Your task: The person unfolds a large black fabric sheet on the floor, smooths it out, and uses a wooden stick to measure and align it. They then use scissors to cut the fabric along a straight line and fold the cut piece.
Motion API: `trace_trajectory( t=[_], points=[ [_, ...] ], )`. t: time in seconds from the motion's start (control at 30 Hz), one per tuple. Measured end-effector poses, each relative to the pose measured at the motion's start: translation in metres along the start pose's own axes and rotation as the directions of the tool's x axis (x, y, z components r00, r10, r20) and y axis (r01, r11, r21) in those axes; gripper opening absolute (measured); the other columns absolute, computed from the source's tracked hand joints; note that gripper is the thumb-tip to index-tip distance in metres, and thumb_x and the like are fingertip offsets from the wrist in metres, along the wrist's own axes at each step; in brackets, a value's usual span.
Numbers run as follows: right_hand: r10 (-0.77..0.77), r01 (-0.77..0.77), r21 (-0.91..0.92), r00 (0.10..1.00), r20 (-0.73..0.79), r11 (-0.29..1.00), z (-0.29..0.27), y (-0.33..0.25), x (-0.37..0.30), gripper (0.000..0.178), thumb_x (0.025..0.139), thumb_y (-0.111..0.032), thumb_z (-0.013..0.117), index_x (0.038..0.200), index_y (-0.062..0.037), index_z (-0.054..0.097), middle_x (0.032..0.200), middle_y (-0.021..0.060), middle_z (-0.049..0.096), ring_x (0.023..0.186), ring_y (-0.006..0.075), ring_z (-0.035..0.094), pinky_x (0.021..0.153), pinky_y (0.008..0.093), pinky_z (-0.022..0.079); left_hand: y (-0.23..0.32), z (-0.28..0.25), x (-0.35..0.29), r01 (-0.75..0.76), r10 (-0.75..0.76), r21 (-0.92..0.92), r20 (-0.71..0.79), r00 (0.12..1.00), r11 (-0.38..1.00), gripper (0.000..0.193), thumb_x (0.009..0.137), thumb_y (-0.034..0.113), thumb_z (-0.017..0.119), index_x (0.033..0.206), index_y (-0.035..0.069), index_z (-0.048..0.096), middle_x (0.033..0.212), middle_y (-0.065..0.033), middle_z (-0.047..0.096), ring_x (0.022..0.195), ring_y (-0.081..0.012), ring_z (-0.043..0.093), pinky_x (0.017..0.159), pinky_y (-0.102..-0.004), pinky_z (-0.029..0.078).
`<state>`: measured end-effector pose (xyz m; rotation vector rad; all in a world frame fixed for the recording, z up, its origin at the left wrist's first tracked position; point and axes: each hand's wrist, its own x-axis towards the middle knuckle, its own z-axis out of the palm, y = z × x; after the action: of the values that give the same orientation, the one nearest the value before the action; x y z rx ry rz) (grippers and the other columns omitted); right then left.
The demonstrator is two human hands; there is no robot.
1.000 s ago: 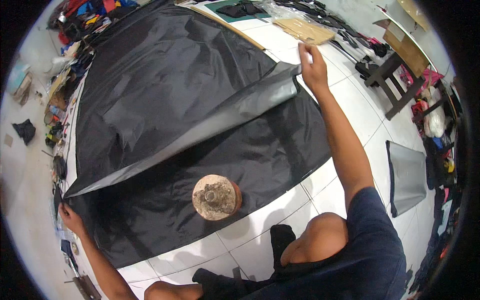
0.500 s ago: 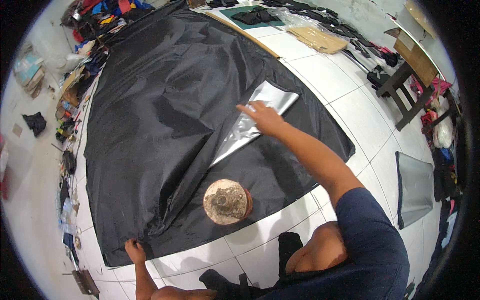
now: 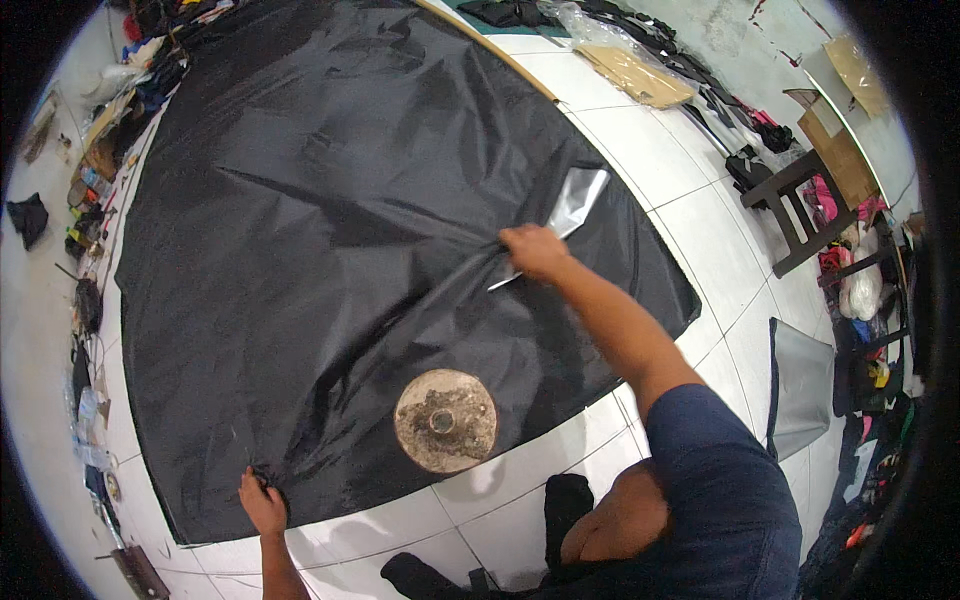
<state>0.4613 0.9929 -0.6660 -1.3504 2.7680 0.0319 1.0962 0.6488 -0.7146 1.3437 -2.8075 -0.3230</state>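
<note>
A large sheet of black fabric [image 3: 300,230] with a shiny silver underside [image 3: 578,200] spreads over the floor. My right hand [image 3: 535,252] is closed on a fold of it, and creases run leftward from my fingers. Beyond and beside that hand, part of the silver side shows. At the near left edge, my left hand [image 3: 263,503] pinches the fabric, with a small dark patch between finger and thumb that is hard to make out. Between my hands, a round, stained weight [image 3: 446,420] with a hole in its middle sits on the fabric near its front edge.
White floor tiles [image 3: 680,160] border the fabric. A grey sheet piece [image 3: 803,385] lies at right, near a dark stool [image 3: 800,210]. Brown wrapped material [image 3: 640,78] is at the back. Clutter [image 3: 95,200] lines the left wall. My knee is close to the front edge.
My right hand has gone from lying spread on the silver flap to gripping the fabric, slightly nearer me. Less silver shows now. The view has shifted a little; my left hand stays at the edge.
</note>
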Motion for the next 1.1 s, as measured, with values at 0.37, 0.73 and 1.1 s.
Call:
trace_trajectory(
  t=[0.37, 0.73, 1.1],
  points=[
    [0.189, -0.183, -0.107, 0.981, 0.043, 0.977, -0.039, 0.02, -0.145, 0.05, 0.07, -0.018, 0.071, 0.116, -0.0062, 0.056, 0.106, 0.0157, 0.067, 0.101, 0.0357, 0.063, 0.085, 0.0457, 0.051, 0.037, -0.024, 0.023, 0.035, -0.046, -0.056, -0.207, 0.977, 0.998, 0.037, 0.077, 0.002, 0.058, 0.114, -0.003, 0.056, 0.107, -0.0212, 0.061, 0.103, -0.039, 0.055, 0.097, -0.048, 0.039],
    [-0.465, 0.453, 0.297, 0.884, -0.034, 0.84, -0.123, -0.207, -0.162, 0.056, 0.082, -0.052, 0.067, 0.116, -0.0074, 0.058, 0.094, 0.0173, 0.064, 0.087, 0.0343, 0.066, 0.069, 0.0445, 0.054, 0.052, -0.004, -0.024, 0.605, -0.625, -0.773, 0.382, 0.681, 0.188, 0.048, 0.085, 0.041, 0.068, 0.098, -0.004, 0.055, 0.077, -0.016, 0.065, 0.059, -0.0246, 0.065, 0.054, -0.0334, 0.053],
    [-0.782, 0.803, 0.21, 0.594, -0.191, 0.559, -0.094, -0.212, -0.186, 0.029, 0.086, -0.038, 0.062, 0.089, -0.0099, 0.055, 0.057, 0.0109, 0.059, 0.049, 0.0281, 0.062, 0.045, 0.0401, 0.05, 0.063, 0.033, 0.001, 0.512, -0.464, -0.855, 0.488, 0.739, -0.083, 0.034, 0.09, 0.032, 0.067, 0.089, 0.002, 0.051, 0.078, -0.0112, 0.062, 0.057, -0.018, 0.062, 0.049, -0.0296, 0.057]
  ],
)
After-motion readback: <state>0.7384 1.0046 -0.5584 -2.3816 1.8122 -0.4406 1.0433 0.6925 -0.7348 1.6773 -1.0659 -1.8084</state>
